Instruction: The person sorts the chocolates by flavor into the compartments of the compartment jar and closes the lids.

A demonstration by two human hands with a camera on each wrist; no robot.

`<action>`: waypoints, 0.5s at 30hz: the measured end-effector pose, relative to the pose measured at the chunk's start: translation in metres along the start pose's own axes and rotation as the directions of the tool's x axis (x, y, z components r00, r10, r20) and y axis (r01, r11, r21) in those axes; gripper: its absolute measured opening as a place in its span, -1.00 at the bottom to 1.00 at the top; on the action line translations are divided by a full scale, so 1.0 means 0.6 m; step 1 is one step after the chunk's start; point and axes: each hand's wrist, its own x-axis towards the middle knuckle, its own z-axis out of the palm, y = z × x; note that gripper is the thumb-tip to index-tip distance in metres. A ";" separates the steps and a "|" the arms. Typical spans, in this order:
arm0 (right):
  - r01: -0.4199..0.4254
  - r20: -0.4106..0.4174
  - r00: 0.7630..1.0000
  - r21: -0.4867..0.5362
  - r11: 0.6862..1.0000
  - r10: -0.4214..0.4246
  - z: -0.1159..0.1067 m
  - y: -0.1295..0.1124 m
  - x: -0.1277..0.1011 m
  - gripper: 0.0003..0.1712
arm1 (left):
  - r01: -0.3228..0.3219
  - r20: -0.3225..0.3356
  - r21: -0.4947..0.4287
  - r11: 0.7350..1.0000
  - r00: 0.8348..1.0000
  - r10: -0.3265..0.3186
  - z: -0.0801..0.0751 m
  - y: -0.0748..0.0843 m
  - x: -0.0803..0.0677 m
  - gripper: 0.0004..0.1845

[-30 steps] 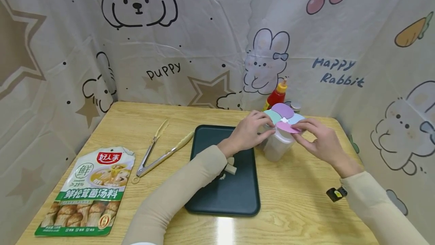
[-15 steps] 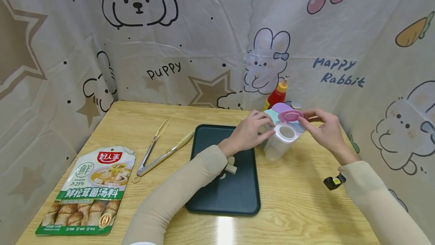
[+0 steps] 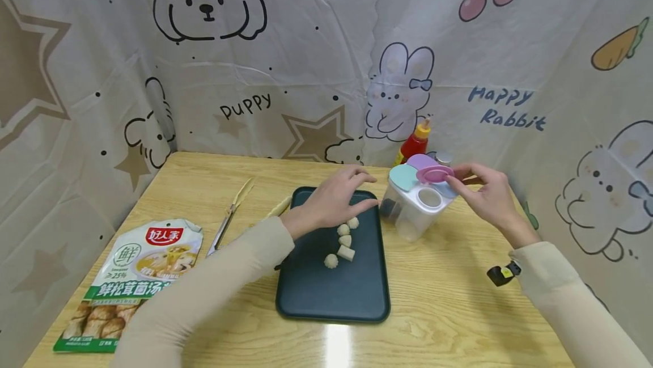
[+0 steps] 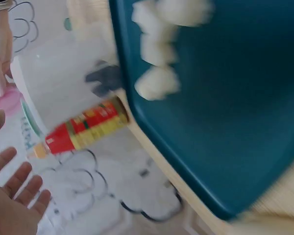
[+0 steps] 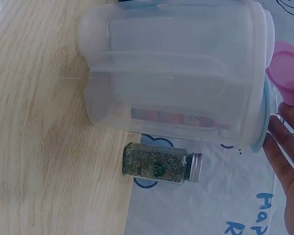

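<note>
The bench point(image 3: 439, 305) is hemmed in by a printed cloth point(image 3: 316, 56) along its far edge and both sides, while bare wood is left at the near right, in front of the seasoning box point(image 3: 415, 203). That clear box stands near the far right corner, just beside the right edge of the dark tray point(image 3: 334, 291), with a red sauce bottle point(image 3: 414, 142) and a spice jar point(image 5: 161, 164) behind it against the cloth. Its pink flap lid point(image 3: 435, 174) is held raised by the fingertips of the right hand point(image 3: 484, 195), so one round opening is uncovered. The left hand point(image 3: 334, 201) is held open above the tray's far end, fingers relaxed, clear of the box. Four pale pieces point(image 3: 343, 245) lie on the tray below it. Tongs point(image 3: 229, 220) and a soup packet point(image 3: 138, 286) lie well to the left.
</note>
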 end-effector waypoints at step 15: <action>0.002 0.007 1.000 -0.036 0.999 -0.001 0.000 0.001 -0.002 -0.81 | 0.272 -0.054 0.250 0.929 0.962 -0.267 -0.061 -0.141 -0.214 -0.26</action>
